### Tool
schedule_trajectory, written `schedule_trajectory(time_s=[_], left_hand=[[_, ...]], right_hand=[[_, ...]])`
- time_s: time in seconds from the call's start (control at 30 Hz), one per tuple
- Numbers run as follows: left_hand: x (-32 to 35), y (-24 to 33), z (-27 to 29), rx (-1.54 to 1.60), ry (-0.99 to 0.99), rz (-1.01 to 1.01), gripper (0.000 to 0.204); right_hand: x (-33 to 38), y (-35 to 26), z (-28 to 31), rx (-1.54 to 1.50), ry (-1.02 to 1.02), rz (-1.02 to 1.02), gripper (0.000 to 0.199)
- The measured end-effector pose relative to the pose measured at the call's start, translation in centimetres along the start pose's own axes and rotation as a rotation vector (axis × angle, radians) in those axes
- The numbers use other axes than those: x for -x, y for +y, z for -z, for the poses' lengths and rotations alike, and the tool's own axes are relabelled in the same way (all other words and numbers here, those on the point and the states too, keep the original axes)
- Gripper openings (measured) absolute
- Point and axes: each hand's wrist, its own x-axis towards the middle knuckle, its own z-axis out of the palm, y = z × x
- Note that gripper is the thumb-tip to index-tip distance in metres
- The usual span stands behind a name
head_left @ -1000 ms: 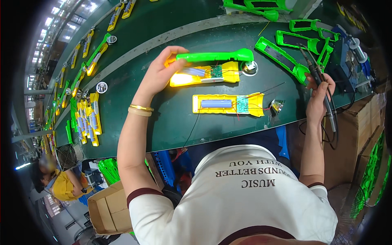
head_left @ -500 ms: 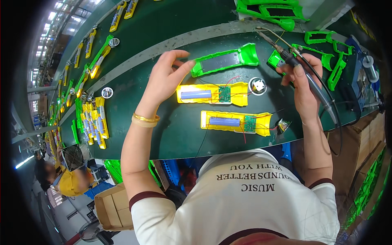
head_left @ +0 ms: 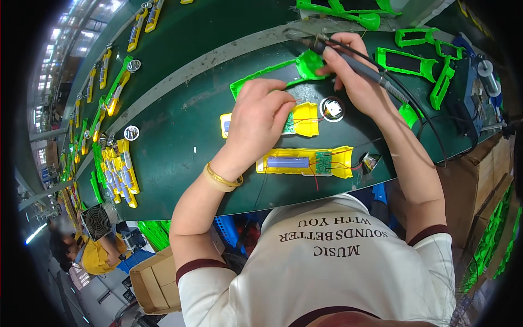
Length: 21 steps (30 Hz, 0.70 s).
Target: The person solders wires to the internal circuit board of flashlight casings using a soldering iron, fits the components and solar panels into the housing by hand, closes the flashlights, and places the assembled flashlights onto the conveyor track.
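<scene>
The yellow torch shell [head_left: 306, 121] lies on the bench [head_left: 174, 141] under the left hand [head_left: 255, 117], its long side running left to right. The left hand is the nearer one — it hides the shell's middle. Its fingers are curled, thumb close to first finger; whether they pinch anything, one cannot tell. The right hand [head_left: 354, 83] is to the far right, its fingers closed around a soldering iron [head_left: 376, 77], tip pointing far and left. A green shell [head_left: 309, 65] lies just beyond the yellow one — a round lamp cup [head_left: 332, 109] sits by its right end.

Green frame [head_left: 309, 66] — yellow casing [head_left: 340, 163]
</scene>
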Motion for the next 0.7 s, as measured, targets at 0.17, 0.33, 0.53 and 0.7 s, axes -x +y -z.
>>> schedule_trajectory(time_s=[0.17,0.33,0.53,0.7], left_hand=[[0.8,0.9,-0.5,-0.056,-0.087,0.135,0.005],[0.8,1.5,-0.2,-0.038,-0.175,0.178,0.005],[0.5,1.7,-0.9,-0.108,-0.211,0.194,0.004],[0.5,1.8,-1.0,-0.173,-0.218,0.178,0.005]], right_hand=[[4.1,-0.4,0.1,-0.267,-0.037,-0.085,0.032],[6.5,0.8,2.5,-0.414,0.155,0.156,0.026],[7.9,0.5,4.8,-0.300,-0.045,0.022,0.026],[7.0,0.5,5.6,-0.023,-0.138,-0.015,0.025]])
